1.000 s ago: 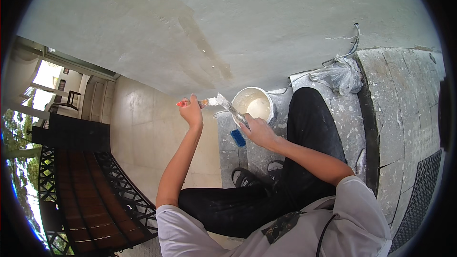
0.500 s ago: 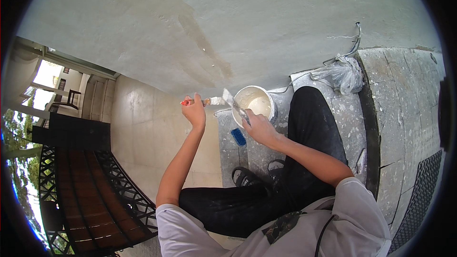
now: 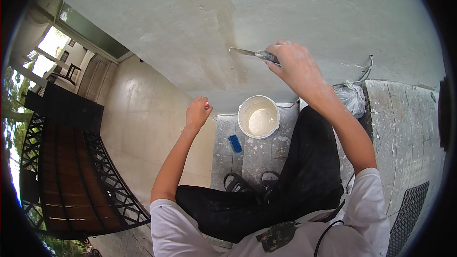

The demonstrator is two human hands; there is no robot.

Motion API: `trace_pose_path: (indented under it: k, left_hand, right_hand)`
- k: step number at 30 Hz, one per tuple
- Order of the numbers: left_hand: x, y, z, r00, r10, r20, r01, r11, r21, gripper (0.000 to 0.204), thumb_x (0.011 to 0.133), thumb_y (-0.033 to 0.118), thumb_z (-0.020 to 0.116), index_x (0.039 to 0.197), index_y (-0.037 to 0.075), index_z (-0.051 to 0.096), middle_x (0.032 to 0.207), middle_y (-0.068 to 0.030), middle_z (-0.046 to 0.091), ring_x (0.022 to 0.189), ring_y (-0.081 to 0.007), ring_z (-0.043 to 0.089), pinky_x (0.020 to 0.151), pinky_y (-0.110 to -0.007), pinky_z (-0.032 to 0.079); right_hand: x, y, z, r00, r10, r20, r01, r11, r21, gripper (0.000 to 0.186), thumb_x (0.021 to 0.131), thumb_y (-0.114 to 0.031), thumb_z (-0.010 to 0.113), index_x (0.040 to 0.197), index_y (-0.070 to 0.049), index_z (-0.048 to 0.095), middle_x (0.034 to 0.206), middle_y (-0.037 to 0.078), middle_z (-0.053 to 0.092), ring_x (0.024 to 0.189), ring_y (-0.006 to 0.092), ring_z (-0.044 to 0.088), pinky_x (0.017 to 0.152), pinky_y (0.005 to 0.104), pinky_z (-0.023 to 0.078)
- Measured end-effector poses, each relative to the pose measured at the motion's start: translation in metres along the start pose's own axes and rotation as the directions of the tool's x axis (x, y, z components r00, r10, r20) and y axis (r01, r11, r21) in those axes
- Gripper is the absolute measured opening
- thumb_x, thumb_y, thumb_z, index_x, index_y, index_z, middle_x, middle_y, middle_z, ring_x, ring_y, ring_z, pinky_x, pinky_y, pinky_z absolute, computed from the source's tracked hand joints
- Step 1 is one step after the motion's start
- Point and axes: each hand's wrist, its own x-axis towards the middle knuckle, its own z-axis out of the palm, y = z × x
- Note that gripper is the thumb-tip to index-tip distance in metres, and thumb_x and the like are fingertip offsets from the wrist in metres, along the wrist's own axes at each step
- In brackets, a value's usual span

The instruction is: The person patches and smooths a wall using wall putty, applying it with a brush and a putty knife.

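Observation:
My right hand (image 3: 295, 64) grips a putty knife (image 3: 259, 54) whose grey handle is smeared with white. Its thin blade points left at a darker damp-looking streak (image 3: 226, 33) on the pale wall (image 3: 157, 24); the tip is at or very near the surface. Lower and to the left, my left hand (image 3: 197, 113) is closed around a second putty knife, of which only the red handle end (image 3: 206, 105) shows. Below both hands stands a white bucket (image 3: 243, 126) with cream-coloured paste (image 3: 262, 121) inside.
A blue brush (image 3: 234, 143) lies on the paint-spattered grey floor covering (image 3: 257, 157) near my sandals. Behind the bucket on the right are a clear plastic bag (image 3: 351, 100) and a cable (image 3: 369, 69) coming from the wall. A black metal frame with brown panels (image 3: 71, 181) stands left.
My right hand has lifted its putty knife from beside the bucket up to the wall. My left hand has turned, so its knife's blade no longer shows. The view has shifted slightly.

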Motion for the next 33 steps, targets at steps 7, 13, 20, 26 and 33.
trace_pose_path:
  k: [7, 13, 20, 26, 33]
  left_hand:
    - [-0.003, 0.0, 0.005, 0.983, 0.049, 0.179, -0.061, 0.996, 0.064, 0.014, 0.074, 0.018, 0.06, 0.078, 0.005, 0.059, 0.081, -0.0148, 0.056, 0.073, -0.0337, 0.06, 0.063, -0.043, 0.049]
    - [-0.005, -0.002, 0.009, 0.976, 0.027, 0.217, -0.036, 0.999, 0.038, 0.012, 0.074, 0.017, 0.059, 0.078, 0.006, 0.06, 0.083, -0.0152, 0.058, 0.075, -0.0342, 0.06, 0.066, -0.043, 0.05]
    - [-0.006, -0.013, 0.012, 0.966, 0.021, 0.259, -0.027, 0.999, 0.019, 0.013, 0.073, 0.018, 0.059, 0.079, 0.007, 0.061, 0.084, -0.0153, 0.058, 0.078, -0.0342, 0.06, 0.068, -0.044, 0.05]
    - [-0.005, -0.009, 0.017, 0.958, 0.028, 0.285, -0.034, 0.999, 0.018, 0.016, 0.073, 0.021, 0.058, 0.076, 0.005, 0.06, 0.082, -0.0167, 0.057, 0.077, -0.0349, 0.059, 0.068, -0.044, 0.049]
    - [-0.009, -0.008, 0.019, 0.957, 0.073, 0.279, -0.072, 0.997, -0.016, 0.017, 0.072, 0.022, 0.059, 0.075, 0.005, 0.06, 0.081, -0.0167, 0.057, 0.077, -0.0352, 0.059, 0.067, -0.044, 0.049]
  right_hand:
    - [0.038, -0.009, 0.021, 0.997, -0.072, 0.039, 0.075, 0.992, -0.104, 0.012, 0.076, -0.008, 0.064, 0.082, 0.001, 0.06, 0.086, 0.018, 0.06, 0.083, 0.0346, 0.06, 0.073, 0.0435, 0.049]
    - [0.025, 0.008, 0.1, 0.959, -0.047, 0.28, 0.093, 0.984, -0.153, 0.013, 0.072, -0.009, 0.066, 0.082, 0.0, 0.062, 0.086, 0.018, 0.061, 0.086, 0.0339, 0.059, 0.073, 0.0437, 0.048]
    - [0.017, -0.013, 0.05, 0.986, -0.039, 0.162, 0.05, 0.997, -0.065, 0.011, 0.075, -0.01, 0.064, 0.083, -0.001, 0.064, 0.083, 0.016, 0.061, 0.082, 0.0334, 0.059, 0.073, 0.0427, 0.047]
    - [0.042, -0.022, 0.034, 0.988, -0.005, 0.156, 0.032, 0.985, -0.167, 0.013, 0.075, -0.009, 0.064, 0.081, 0.002, 0.062, 0.082, 0.02, 0.06, 0.08, 0.0356, 0.06, 0.072, 0.0436, 0.048]
    - [0.057, -0.026, 0.073, 0.974, -0.06, 0.219, 0.101, 0.978, -0.184, 0.012, 0.072, -0.008, 0.064, 0.078, 0.002, 0.061, 0.082, 0.022, 0.061, 0.08, 0.0373, 0.061, 0.072, 0.0433, 0.049]
